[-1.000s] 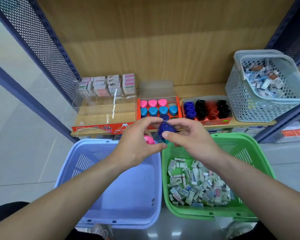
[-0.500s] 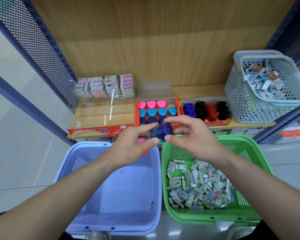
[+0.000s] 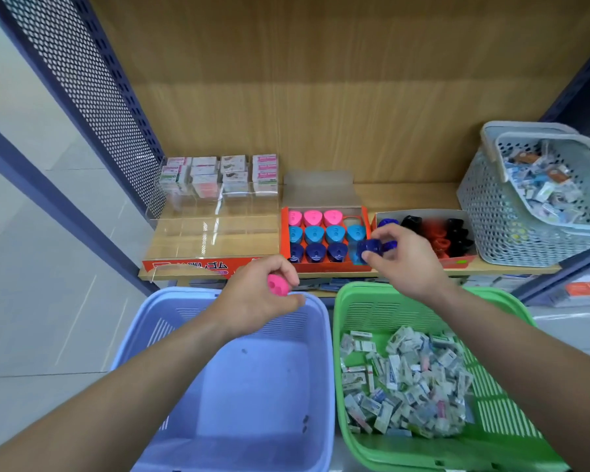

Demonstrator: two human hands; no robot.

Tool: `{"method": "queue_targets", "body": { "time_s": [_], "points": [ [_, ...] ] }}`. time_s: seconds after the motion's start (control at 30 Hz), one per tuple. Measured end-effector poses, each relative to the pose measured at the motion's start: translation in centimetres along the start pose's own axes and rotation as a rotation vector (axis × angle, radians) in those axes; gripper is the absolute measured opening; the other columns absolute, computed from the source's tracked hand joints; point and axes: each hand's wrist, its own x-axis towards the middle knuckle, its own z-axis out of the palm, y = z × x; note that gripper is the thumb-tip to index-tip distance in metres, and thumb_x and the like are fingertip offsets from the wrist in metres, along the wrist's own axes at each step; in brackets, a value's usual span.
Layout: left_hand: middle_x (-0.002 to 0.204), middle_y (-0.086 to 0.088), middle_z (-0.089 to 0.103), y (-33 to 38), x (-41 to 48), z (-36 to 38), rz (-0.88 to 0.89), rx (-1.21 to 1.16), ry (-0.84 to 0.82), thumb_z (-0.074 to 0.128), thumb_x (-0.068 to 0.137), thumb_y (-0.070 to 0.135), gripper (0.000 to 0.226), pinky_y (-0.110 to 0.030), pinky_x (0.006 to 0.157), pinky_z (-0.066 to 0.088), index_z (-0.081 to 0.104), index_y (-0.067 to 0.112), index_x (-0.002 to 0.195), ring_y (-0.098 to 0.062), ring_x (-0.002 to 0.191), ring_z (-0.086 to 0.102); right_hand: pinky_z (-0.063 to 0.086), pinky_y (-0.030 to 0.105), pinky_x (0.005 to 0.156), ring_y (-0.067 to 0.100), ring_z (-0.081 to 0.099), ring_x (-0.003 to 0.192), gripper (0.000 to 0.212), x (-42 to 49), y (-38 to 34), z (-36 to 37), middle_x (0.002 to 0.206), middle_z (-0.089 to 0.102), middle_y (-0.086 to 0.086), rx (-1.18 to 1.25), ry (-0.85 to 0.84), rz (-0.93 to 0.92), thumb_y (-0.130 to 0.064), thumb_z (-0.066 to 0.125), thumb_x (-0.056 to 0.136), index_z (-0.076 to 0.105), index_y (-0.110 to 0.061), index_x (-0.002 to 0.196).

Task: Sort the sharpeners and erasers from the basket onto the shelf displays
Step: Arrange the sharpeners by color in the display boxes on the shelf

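My right hand (image 3: 406, 267) pinches a dark blue sharpener (image 3: 372, 247) at the front right corner of the orange sharpener box (image 3: 321, 267), which holds rows of pink, light blue and dark blue sharpeners. My left hand (image 3: 263, 301) grips a pink sharpener (image 3: 277, 284) above the far rim of the lilac basket (image 3: 191, 335), whose floor looks bare. A green basket (image 3: 508, 403) on the right holds a heap of wrapped erasers (image 3: 406, 379).
On the shelf, a clear acrylic eraser display (image 3: 215, 229) with stacked eraser boxes stands left of the orange box. A white box (image 3: 423, 212) with blue, black and red sharpeners sits to its right. A grey basket (image 3: 532, 240) of erasers stands far right.
My hands have parted. The right hand carried the dark blue sharpener forward and right to the orange box. The left hand stayed over the lilac basket with the pink sharpener.
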Motion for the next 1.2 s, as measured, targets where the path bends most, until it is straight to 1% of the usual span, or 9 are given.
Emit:
{"method": "queue_targets", "body": {
  "time_s": [0.2, 0.3, 0.47, 0.6, 0.7, 0.8, 0.93, 1.0, 1.2],
  "points": [
    [0.093, 0.006, 0.058, -1.3, 0.5, -0.9, -0.049, 0.002, -0.057, 0.075, 0.074, 0.001, 0.044, -0.021, 0.055, 0.043, 0.058, 0.037, 0.092, -0.009, 0.066, 0.050, 0.047, 0.032, 0.098, 0.025, 0.063, 0.115, 0.038, 5.5, 2.9, 3.2, 0.120, 0.070, 0.006, -0.132, 0.021, 0.038, -0.026, 0.071, 0.091, 0.062, -0.012, 0.125],
    [0.102, 0.009, 0.057, -1.7, 1.1, -1.0, -0.040, 0.021, -0.073, 0.074, 0.077, 0.001, 0.048, -0.019, 0.060, 0.044, 0.057, 0.040, 0.098, -0.009, 0.075, 0.053, 0.051, 0.043, 0.097, 0.028, 0.064, 0.113, 0.036, 5.8, 4.5, 3.7, 0.120, 0.070, 0.006, -0.238, -0.039, 0.012, -0.028, 0.069, 0.092, 0.062, -0.015, 0.126],
    [0.119, 0.013, 0.059, -2.0, 2.0, -0.8, -0.038, 0.024, -0.079, 0.080, 0.080, 0.011, 0.048, -0.030, 0.082, 0.056, 0.058, 0.042, 0.108, -0.012, 0.101, 0.060, 0.054, 0.039, 0.083, 0.031, 0.067, 0.093, 0.039, 6.0, 5.2, 2.9, 0.104, 0.068, 0.011, -0.424, -0.091, -0.124, -0.030, 0.067, 0.093, 0.065, -0.016, 0.130],
    [0.110, 0.010, 0.066, -1.9, 2.7, -0.4, -0.053, -0.036, -0.054, 0.085, 0.077, 0.014, 0.048, -0.025, 0.078, 0.056, 0.059, 0.042, 0.106, -0.015, 0.096, 0.064, 0.055, 0.043, 0.084, 0.033, 0.064, 0.103, 0.039, 6.0, 4.2, 3.0, 0.119, 0.063, 0.010, -0.519, -0.026, -0.174, -0.031, 0.063, 0.094, 0.065, -0.019, 0.131],
    [0.108, 0.009, 0.067, -1.8, 2.9, -0.4, -0.047, -0.028, -0.042, 0.084, 0.077, 0.014, 0.044, -0.024, 0.077, 0.055, 0.060, 0.040, 0.103, -0.015, 0.095, 0.064, 0.053, 0.040, 0.090, 0.027, 0.064, 0.104, 0.038, 5.9, 3.6, 3.2, 0.121, 0.064, 0.006, -0.348, 0.033, -0.187, -0.034, 0.060, 0.097, 0.063, -0.021, 0.132],
    [0.109, 0.010, 0.065, -1.9, 2.8, -0.6, -0.048, -0.010, -0.041, 0.084, 0.078, 0.015, 0.044, -0.016, 0.072, 0.052, 0.059, 0.040, 0.104, -0.013, 0.095, 0.063, 0.045, 0.031, 0.091, 0.021, 0.060, 0.107, 0.035, 6.6, 3.4, 3.4, 0.118, 0.063, 0.004, -0.234, -0.084, -0.147, -0.031, 0.053, 0.101, 0.057, -0.019, 0.133],
    [0.111, 0.013, 0.065, -2.3, 2.7, -0.7, -0.047, 0.062, -0.058, 0.084, 0.079, 0.020, 0.043, -0.020, 0.078, 0.053, 0.058, 0.042, 0.106, -0.011, 0.099, 0.062, 0.040, 0.037, 0.101, 0.028, 0.052, 0.120, 0.034, 7.4, 3.9, 3.3, 0.130, 0.054, 0.008, -0.399, -0.251, -0.159, -0.031, 0.046, 0.105, 0.049, -0.017, 0.136],
    [0.110, 0.013, 0.065, -2.4, 2.6, -0.7, -0.043, 0.086, -0.061, 0.083, 0.079, 0.021, 0.043, -0.024, 0.081, 0.055, 0.058, 0.042, 0.108, -0.010, 0.099, 0.062, 0.037, 0.040, 0.106, 0.032, 0.051, 0.122, 0.037, 7.6, 4.1, 3.1, 0.133, 0.052, 0.010, -0.512, -0.223, -0.204, -0.032, 0.046, 0.105, 0.049, -0.016, 0.138],
    [0.111, 0.015, 0.067, -2.5, 2.7, -0.3, -0.056, 0.095, -0.065, 0.087, 0.074, 0.028, 0.050, -0.037, 0.089, 0.056, 0.056, 0.042, 0.111, -0.013, 0.103, 0.063, 0.048, 0.040, 0.093, 0.035, 0.062, 0.112, 0.047, 7.5, 4.8, 2.4, 0.138, 0.058, 0.006, -0.726, -0.205, -0.215, -0.043, 0.055, 0.098, 0.052, -0.022, 0.139]
  ]
}}
